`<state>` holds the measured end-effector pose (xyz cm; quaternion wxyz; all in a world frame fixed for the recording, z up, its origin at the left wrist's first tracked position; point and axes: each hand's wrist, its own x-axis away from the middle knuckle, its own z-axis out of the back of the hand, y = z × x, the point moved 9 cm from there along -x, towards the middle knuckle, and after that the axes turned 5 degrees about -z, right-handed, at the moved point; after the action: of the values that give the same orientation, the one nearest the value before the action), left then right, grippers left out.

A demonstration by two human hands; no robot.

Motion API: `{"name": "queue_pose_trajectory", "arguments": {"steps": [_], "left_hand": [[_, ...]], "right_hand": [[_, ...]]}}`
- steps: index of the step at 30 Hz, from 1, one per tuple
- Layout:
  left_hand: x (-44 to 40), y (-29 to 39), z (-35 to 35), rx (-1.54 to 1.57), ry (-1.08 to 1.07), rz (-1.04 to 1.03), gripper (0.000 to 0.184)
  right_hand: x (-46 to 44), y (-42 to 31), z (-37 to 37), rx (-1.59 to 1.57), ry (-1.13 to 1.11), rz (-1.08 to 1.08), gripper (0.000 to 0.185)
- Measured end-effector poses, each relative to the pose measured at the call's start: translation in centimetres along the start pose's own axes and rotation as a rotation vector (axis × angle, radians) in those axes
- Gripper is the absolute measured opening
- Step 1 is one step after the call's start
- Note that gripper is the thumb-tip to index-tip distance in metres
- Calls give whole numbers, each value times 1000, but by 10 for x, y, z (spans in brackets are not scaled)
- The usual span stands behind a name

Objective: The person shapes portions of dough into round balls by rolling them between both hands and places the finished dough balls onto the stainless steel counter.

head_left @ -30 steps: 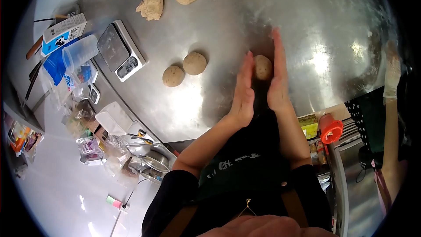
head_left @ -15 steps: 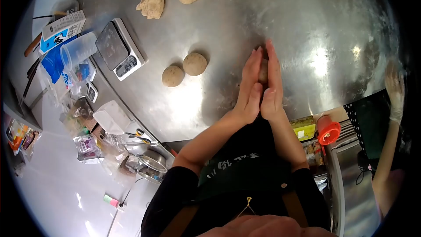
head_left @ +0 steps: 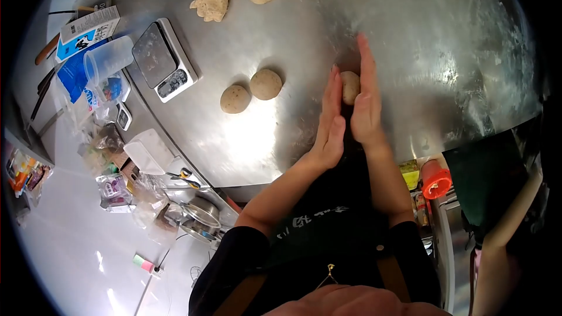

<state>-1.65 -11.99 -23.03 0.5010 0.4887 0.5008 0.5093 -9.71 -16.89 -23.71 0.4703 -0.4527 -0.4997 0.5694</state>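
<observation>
Head view — dough ball (head_left: 350, 88) between left hand (head_left: 329, 122) and right hand (head_left: 369, 95) — both flat, unclenched.

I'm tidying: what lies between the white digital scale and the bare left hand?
One round beige dough ball, then a second ball, on the grey metal table; the head view shows both.

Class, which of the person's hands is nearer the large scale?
Left. The left hand is between the scale and the rightmost dough ball; the right hand is beyond it.

White lettering (head_left: 305, 221) on apron (head_left: 336, 243), print (head_left: 107, 30) on carton (head_left: 89, 30), none readable
</observation>
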Motion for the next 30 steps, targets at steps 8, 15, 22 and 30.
{"name": "queue_pose_trajectory", "arguments": {"steps": [8,15,22,30], "left_hand": [[-7,0,4,-35,-92,14,67],[-21,-11,15,-22,-151,81,67],[8,0,10,-32,-51,10,69],[7,2,15,-39,9,-42,64]], "right_hand": [[2,-4,-3,69,-25,-127,60],[23,3,-1,107,16,18,62],[8,4,1,77,-16,12,73],[15,-6,2,-22,91,-184,86]]}}
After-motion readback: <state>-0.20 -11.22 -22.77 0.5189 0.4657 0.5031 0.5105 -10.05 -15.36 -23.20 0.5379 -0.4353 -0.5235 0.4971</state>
